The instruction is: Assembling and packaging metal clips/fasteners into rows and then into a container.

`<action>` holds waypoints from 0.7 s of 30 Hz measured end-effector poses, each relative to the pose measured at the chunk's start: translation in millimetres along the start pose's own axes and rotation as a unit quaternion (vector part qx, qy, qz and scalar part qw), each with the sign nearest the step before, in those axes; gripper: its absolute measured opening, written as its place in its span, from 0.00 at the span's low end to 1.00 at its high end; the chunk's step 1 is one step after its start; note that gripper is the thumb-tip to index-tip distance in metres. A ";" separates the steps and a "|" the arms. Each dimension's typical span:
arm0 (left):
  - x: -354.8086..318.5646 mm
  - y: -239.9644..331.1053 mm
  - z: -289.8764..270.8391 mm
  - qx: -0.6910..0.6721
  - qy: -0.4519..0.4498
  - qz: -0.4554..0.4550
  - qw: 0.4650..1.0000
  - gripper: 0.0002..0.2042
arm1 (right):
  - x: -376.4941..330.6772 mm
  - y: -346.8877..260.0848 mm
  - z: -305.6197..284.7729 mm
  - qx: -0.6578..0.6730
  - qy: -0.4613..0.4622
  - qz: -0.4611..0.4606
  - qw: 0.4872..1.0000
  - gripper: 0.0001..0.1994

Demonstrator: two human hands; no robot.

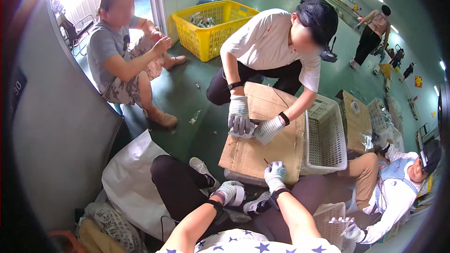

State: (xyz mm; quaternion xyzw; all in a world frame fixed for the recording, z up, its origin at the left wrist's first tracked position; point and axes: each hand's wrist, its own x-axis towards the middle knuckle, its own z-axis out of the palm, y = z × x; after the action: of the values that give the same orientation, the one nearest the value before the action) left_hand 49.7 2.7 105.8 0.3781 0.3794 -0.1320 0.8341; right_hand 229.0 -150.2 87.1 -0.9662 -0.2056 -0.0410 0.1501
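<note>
My left hand [228,192], in a pale knit glove, is low between my knees. Its fingers close around a whitish rounded piece [239,195], whose kind I cannot make out. At the near edge of a cardboard sheet [276,157] is my right hand [275,176], also gloved. From its closed fingers a thin dark stick-like tool [267,161] pokes up, mostly hidden by the glove. Across the cardboard a crouching person presses both gloved hands [253,126] on a small greyish-white piece [242,131].
A white plastic crate [325,136] stands right of the cardboard. Behind is a yellow basket [201,40] of metallic parts. A person in grey [110,51] sits at the left. Another gloved person [393,192] sits at the right. A white sack [133,182] lies at my left.
</note>
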 end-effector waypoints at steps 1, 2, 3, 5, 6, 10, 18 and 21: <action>2.5 -2.0 -1.1 -0.004 0.013 0.005 1.000 0.09 | -2.2 -2.0 -0.3 0.005 -0.001 0.006 1.000 0.09; 3.5 -3.8 -1.7 -0.008 0.025 0.009 1.000 0.09 | -3.3 -4.2 -1.0 0.007 -0.005 0.007 1.000 0.09; 3.6 -5.3 -3.0 -0.007 0.028 0.005 1.000 0.09 | -3.6 -5.6 -1.6 0.000 -0.013 0.013 1.000 0.09; 3.1 -6.4 -5.4 -0.023 0.018 -0.010 1.000 0.09 | -5.0 -9.7 -5.1 0.003 -0.016 0.022 1.000 0.08; 2.7 -7.3 -6.1 -0.021 0.020 -0.012 1.000 0.09 | -5.9 -10.0 -5.8 0.005 -0.019 0.024 1.000 0.08; 10.0 -13.9 -11.5 -0.010 -0.009 0.004 1.000 0.08 | -7.3 -11.8 -10.2 0.012 -0.014 0.017 1.000 0.07; 14.5 -17.3 -11.6 -0.007 0.022 -0.007 1.000 0.08 | -9.5 -13.2 -17.7 0.006 -0.006 0.015 1.000 0.09; 19.1 -18.9 -11.0 0.020 0.033 -0.006 0.999 0.08 | -8.3 -6.5 -10.8 0.036 -0.015 0.036 0.999 0.10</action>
State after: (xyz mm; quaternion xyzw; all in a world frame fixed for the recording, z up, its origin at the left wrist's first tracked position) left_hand 47.2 -0.8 77.1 0.3967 0.4064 -0.1320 0.8124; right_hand 218.6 -151.0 98.0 -0.9675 -0.1741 -0.0136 0.1830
